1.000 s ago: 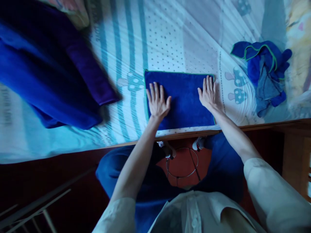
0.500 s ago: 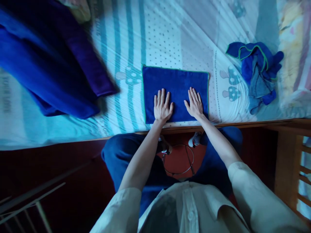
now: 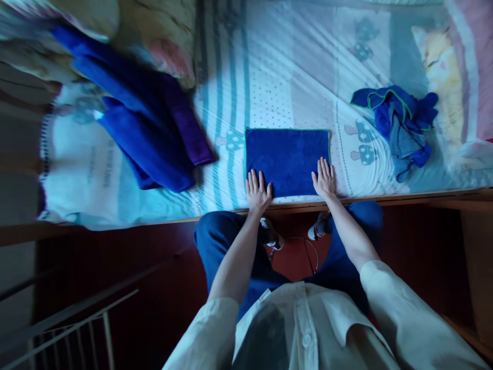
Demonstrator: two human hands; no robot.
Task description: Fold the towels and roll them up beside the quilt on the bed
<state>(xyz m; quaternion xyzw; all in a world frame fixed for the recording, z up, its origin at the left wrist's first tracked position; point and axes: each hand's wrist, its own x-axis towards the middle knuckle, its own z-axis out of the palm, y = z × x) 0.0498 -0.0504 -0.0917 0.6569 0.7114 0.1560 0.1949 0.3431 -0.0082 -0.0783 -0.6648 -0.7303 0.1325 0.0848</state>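
A blue cloth [image 3: 287, 159] with green edging lies spread flat as a rectangle near the front edge of the bed. My left hand [image 3: 259, 191] rests palm down with fingers apart on its near left corner. At its right side, my right hand [image 3: 324, 177] also lies flat, fingers stretched out, partly over the cloth's edge. Neither hand holds anything. To the right sits a crumpled heap of blue and grey-blue cloths [image 3: 404, 126]. Blue and purple fabric [image 3: 154, 123] lies loosely on the left part of the bed.
The patterned sheet [image 3: 311, 92] has wrinkles running across it. Bedding [image 3: 162, 36] is piled at the back left, and a cat-printed item [image 3: 444, 77] lies at the far right. A metal rack [image 3: 92, 329] stands at the lower left, below the wooden bed edge [image 3: 385, 199].
The view has shifted, showing more of the bed's left end. Both hands have slid toward the cloth's near edge and outward to its sides, staying flat.
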